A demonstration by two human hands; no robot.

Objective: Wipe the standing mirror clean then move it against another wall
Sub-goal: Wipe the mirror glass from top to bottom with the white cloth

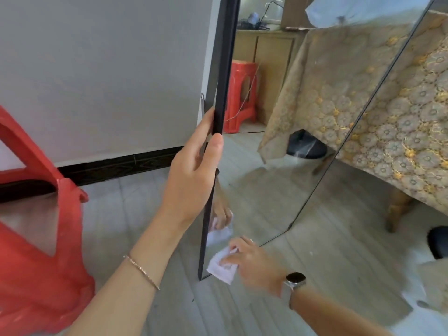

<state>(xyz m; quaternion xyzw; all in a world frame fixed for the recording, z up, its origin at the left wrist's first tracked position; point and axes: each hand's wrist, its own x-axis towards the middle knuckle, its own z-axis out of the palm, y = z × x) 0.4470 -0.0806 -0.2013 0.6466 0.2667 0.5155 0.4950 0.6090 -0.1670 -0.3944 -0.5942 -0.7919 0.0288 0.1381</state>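
The standing mirror (291, 146) has a thin black frame and stands on the wooden floor, its glass facing right and reflecting the room. My left hand (191, 170) is wrapped around the mirror's left frame edge at mid height, thumb in front. A white folded cloth (221, 265) is pressed against the glass near the mirror's bottom left corner by my right hand (252, 260). The cloth and fingers are reflected in the glass just above. A watch sits on my right wrist, a thin bracelet on my left.
A red plastic stool (36, 226) stands close at the left. Behind the mirror is a grey wall (97, 69) with a dark skirting. At the right a table with a floral cloth (417, 146) overhangs the floor. A dark object (438, 241) lies by its leg.
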